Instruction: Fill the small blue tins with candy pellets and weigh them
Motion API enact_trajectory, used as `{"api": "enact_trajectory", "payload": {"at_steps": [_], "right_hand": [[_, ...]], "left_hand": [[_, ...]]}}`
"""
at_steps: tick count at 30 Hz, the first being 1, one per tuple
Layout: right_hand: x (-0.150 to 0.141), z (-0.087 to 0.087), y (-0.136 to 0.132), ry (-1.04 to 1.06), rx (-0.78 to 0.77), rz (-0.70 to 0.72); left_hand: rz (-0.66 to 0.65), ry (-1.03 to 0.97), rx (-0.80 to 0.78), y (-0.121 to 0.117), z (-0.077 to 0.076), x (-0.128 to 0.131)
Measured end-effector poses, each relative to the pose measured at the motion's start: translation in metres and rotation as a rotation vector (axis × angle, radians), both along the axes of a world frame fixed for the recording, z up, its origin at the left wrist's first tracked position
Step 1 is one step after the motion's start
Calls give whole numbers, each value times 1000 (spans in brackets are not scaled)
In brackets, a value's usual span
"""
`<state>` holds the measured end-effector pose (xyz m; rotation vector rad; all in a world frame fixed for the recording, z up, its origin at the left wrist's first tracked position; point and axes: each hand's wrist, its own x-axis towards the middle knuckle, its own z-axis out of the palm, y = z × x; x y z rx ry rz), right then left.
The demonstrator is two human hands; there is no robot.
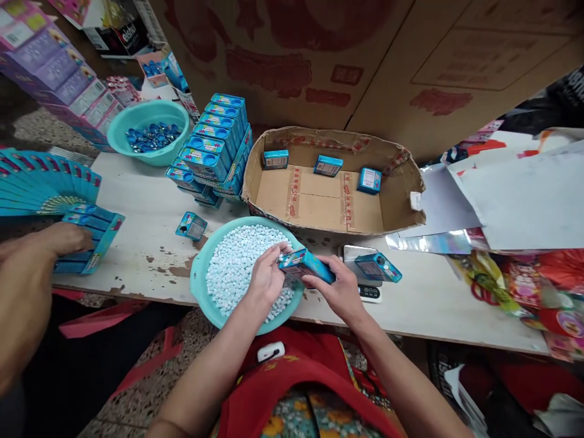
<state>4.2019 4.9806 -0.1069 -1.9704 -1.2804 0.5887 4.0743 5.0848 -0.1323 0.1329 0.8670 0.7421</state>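
My right hand [340,285] is wrapped round a small blue box [308,265], held tilted above the basin's right side. My left hand [268,274] is curled at the box's other end, with a few small white candies showing at its fingertips. Beneath both hands is a turquoise basin [199,274] full of small white candies [237,255]. Right of my right hand, another blue box [379,266] with a round hole lies tilted on a small scale [369,293]. A further blue box with a hole [191,225] lies left of the basin.
A cut-down carton [314,207] behind the basin holds three blue boxes. Stacked blue boxes [214,140] and a bowl [123,143] of blue caps stand at back left. A co-worker's hand [68,240] rests on boxes at left. Papers [529,188] and wrappers lie right.
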Motion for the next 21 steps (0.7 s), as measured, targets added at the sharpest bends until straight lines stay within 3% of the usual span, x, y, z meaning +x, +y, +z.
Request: {"api": "enact_trajectory", "payload": {"at_steps": [4,8,13,15,18,20,21], "right_hand": [[1,-8,-1,170,9,-75],[4,-19,-4,371,24,-169],[3,-26,-4,517,111,-209],[-3,-27,-1,559,152,-188],[-21,-28,7,650,200,-98],[-34,-27,12,689,206,-31],[-39,-26,12,686,206,-23]], "left_hand": [[-33,-10,77,5,3,-9],[-143,110,161,14,-3,-26],[-364,597,772,22,-6,-51],[-442,597,908,19,7,-54],[-622,539,1084,12,38,-54],[-650,670,1198,12,58,-60],[-600,784,1224,14,66,-69]]}}
